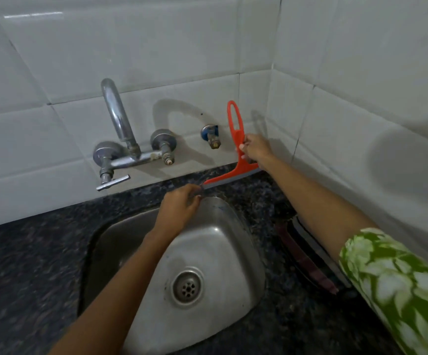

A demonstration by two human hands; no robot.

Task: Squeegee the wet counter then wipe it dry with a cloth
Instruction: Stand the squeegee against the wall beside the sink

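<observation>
You are gripping the orange squeegee with your right hand, fingers curled round the lower stem of the handle, just above where it widens into the blade bar. The blade is resting on the dark speckled counter in the narrow strip behind the sink, just below your right hand and close to the tiled wall. Your left hand is reaching in at the near end of the blade, fingers curled at the sink's back rim; it seems to be pinching something thin there, but the blur is hiding whether it is touching the rubber edge or holding anything at all.

The squeegee is looking like a light plastic tool: stiff handle, soft flexible rubber lip. Wet plastic is likely slippery, so you are probably wisest keeping your hold low on the stem, where pressure is passing straight down into the blade; holding up at the loop would likely let it wobble. The lip should bend easily, so even, moderate pressure seems called for.

Under your right forearm, a dark reddish striped strip is lying on the counter, possibly the cloth, though you cannot be sure. To the left of both hands, the tap is standing on the wall.
</observation>
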